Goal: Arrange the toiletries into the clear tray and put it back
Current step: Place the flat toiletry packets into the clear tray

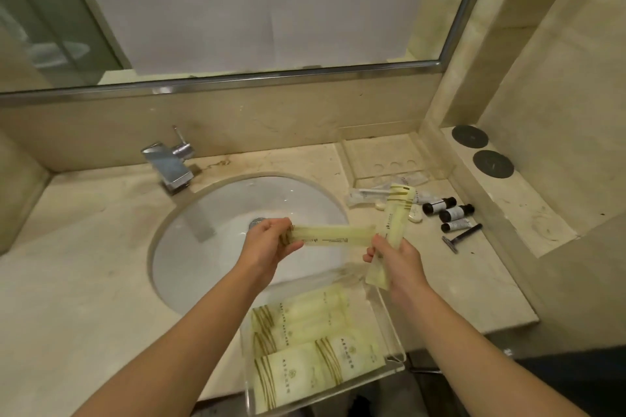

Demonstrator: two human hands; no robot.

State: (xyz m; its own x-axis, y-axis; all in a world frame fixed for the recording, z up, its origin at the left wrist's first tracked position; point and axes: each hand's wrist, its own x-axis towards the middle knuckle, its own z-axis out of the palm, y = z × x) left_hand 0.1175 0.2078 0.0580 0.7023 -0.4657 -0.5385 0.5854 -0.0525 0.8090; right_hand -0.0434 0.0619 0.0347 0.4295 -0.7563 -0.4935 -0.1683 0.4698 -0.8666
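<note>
My left hand pinches the left end of a long pale-green sachet held level over the sink. An upright second pale-green sachet is gripped by my right hand, and the level sachet's right end meets it. Below my hands a clear tray sits at the counter's front edge with several pale-green sachets lying flat in it. Loose on the counter to the right lie dark small bottles, a razor, white soaps and a wrapped white item.
A white round sink with a chrome tap fills the middle of the beige marble counter. A second clear tray stands at the back wall. Two dark round discs sit on a raised ledge at right. A mirror hangs above.
</note>
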